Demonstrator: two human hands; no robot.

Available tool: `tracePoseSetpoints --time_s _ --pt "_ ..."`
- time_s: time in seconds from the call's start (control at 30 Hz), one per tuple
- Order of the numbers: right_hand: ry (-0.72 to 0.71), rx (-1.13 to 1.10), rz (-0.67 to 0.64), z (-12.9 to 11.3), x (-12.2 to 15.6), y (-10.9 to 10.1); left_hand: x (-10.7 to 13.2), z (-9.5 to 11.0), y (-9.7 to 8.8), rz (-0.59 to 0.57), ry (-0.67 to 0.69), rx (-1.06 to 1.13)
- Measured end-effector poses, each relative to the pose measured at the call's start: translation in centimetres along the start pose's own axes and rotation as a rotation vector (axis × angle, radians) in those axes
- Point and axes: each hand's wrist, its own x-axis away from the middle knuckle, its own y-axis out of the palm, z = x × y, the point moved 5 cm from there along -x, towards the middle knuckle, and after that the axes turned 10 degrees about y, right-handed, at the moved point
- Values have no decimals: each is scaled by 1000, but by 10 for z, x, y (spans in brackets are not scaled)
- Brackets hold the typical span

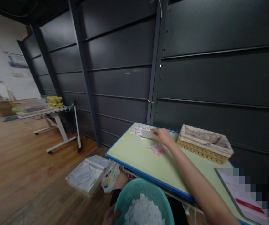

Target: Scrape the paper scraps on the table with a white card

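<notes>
My right hand [163, 136] reaches across the pale green tabletop [136, 156] and is closed on a flat white card-like piece [148, 134] near the far edge. Heaps of pink and white paper scraps lie on the table, one [138, 130] by the card and one [157, 148] just below my wrist. My left hand [111, 216] grips the rim of a teal plastic basin [125, 200] held low in front of the table. The basin holds a pile of white paper scraps [144, 212].
A wicker basket [205, 144] with a cloth lining stands at the table's far right. A printed sheet [242, 197] lies at the near right. An open white box [86, 176] and a dotted bag [111, 179] sit on the wooden floor. Another table [43, 114] stands far left. A dark panelled wall [195, 78] runs behind.
</notes>
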Motion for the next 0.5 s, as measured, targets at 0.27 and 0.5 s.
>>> tracePoseSetpoints --time_s 0.27,0.5 --pt "-106 129 -73 -36 23 -5 -1 36 -16 83 35 40" --pt "-16 85 -15 -44 34 -12 0 71 -25 92 144 58"
